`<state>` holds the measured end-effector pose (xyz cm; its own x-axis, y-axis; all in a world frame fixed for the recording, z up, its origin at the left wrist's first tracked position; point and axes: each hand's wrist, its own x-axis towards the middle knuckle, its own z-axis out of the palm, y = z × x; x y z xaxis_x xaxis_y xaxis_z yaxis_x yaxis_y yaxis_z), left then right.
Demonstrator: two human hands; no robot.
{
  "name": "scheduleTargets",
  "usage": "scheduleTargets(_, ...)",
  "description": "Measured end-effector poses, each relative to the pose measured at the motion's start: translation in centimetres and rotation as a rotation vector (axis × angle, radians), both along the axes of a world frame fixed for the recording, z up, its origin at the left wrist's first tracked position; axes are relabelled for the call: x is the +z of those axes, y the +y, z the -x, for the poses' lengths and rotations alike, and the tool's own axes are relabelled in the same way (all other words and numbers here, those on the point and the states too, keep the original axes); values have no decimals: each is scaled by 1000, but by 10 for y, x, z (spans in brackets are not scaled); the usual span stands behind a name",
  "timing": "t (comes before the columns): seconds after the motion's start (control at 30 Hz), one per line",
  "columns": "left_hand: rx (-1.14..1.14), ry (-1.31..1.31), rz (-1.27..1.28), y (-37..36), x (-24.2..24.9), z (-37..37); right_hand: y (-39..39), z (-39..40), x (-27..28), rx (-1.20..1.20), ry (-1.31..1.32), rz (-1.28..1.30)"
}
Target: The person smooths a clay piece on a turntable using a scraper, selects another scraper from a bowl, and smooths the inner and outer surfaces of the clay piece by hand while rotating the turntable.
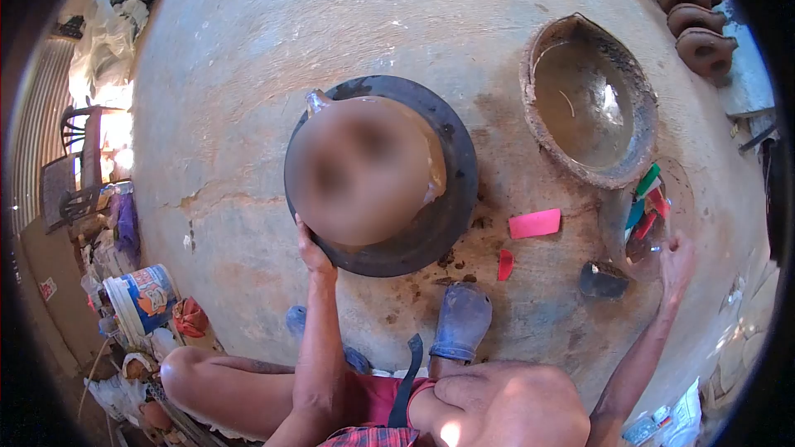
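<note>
A rounded brown clay vessel, partly blurred, sits on a wide black disc. A short glossy nub juts from its upper left side. My left hand is at the disc's lower left edge, its fingers curled against the rim beside the vessel. Off to the right, my right hand has its fingers drawn together at the edge of a see-through tub. Green, red and teal plastic scraps lie in that tub. Whatever the right fingers pinch is too small to name.
A rough basin of murky water stands at the upper right. Pink and red pieces lie on the floor near a dark block. Clay forms are stacked far right. A white bucket stands left.
</note>
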<state>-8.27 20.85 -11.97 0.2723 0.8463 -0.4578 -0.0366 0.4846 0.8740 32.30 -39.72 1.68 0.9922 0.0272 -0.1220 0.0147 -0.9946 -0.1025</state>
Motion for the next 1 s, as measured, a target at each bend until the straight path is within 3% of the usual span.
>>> scheduleTargets(0.03,25,160,-30,13,-14,7,2,6,-3,54,6,-80)
scheduleTargets(0.1,-132,72,-35,48,-51,41,6,15,4,124,63,-80)
scheduleTargets(0.13,-210,27,-37,64,-67,55,7,25,0,123,-39,-146)
scheduleTargets(0.17,-252,-41,17,67,-54,48,-15,29,-20,262,-231,-157)
scheduleTargets(0.2,-287,-77,92,66,-31,31,2,34,6,129,-83,-144)
scheduleTargets(0.33,-262,-109,106,85,-13,-3,26,50,28,126,-218,-147)
scheduleTargets(0.4,-327,0,-42,88,-3,-10,24,50,23,177,-236,-326)
scheduleTargets(0.57,-355,-40,58,116,-19,-17,33,56,15,139,-198,-360)
scheduleTargets(0.73,-408,-6,13,112,0,-29,50,60,17,214,-164,-448)
scheduleTargets(0.8,-399,-16,42,109,5,-31,59,63,18,187,-106,-599)
scheduleTargets(0.93,-403,-16,47,104,10,-36,70,63,11,139,-228,-561)
scheduleTargets(1.0,-406,-14,43,103,11,-37,77,63,15,-199,-77,-757)
